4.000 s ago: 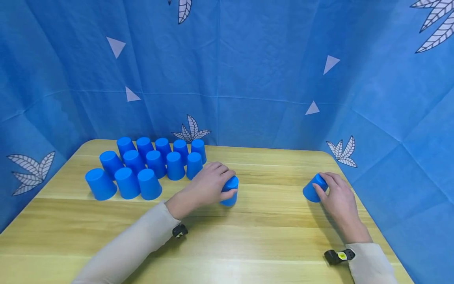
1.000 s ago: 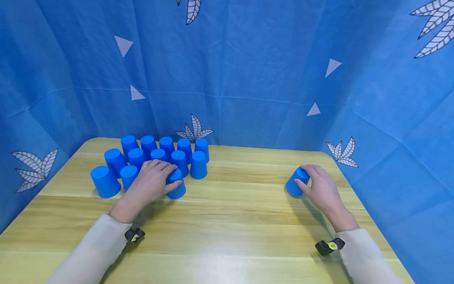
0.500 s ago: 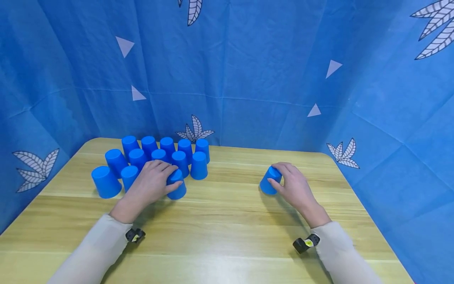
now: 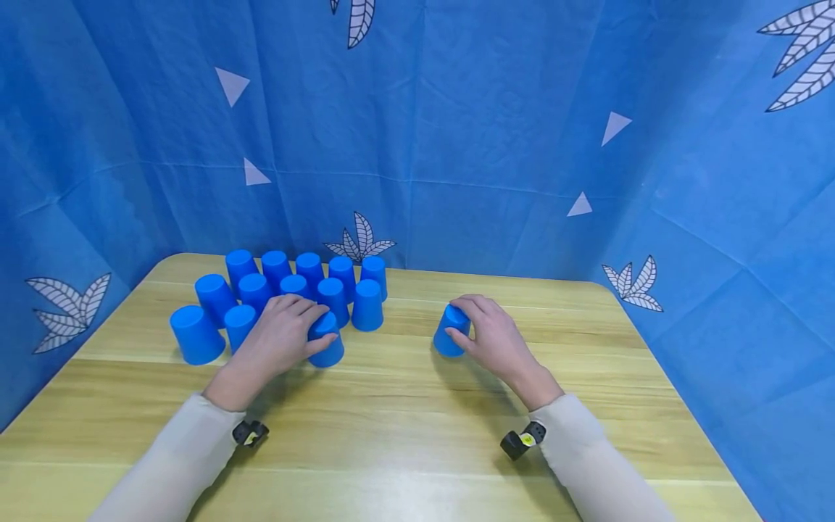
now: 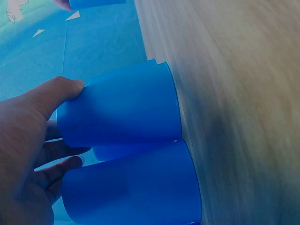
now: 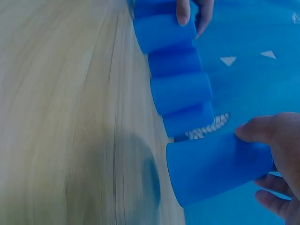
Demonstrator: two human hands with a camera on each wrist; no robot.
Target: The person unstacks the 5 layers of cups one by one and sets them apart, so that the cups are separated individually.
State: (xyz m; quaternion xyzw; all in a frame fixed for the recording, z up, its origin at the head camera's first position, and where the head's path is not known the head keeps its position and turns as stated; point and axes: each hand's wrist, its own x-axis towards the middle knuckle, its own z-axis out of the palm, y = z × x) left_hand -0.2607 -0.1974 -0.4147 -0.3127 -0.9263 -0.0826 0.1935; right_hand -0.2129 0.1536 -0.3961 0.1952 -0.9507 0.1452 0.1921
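Observation:
My left hand (image 4: 277, 337) grips an upside-down blue cup (image 4: 327, 349) at the right end of the front row, thumb on its near side. In the left wrist view this cup (image 5: 122, 105) stands close beside another cup (image 5: 133, 187). Around the middle of the table, my right hand (image 4: 499, 344) holds a second upside-down blue cup (image 4: 449, 339), apart from the group. The right wrist view shows that cup (image 6: 211, 171) between thumb and fingers, its shadow on the wood; whether its rim touches the table I cannot tell.
Several more upside-down blue cups stand in rows at the left, among them a front-row cup (image 4: 197, 337) and a right-end cup (image 4: 368, 308) of the middle row. The wooden table (image 4: 417, 435) ends at a blue patterned cloth (image 4: 496, 145) behind and to the right.
Four seconds ago my left hand held a cup near the middle; now it holds one in the front row. My right hand has carried its cup leftward from the right side, nearer the group.

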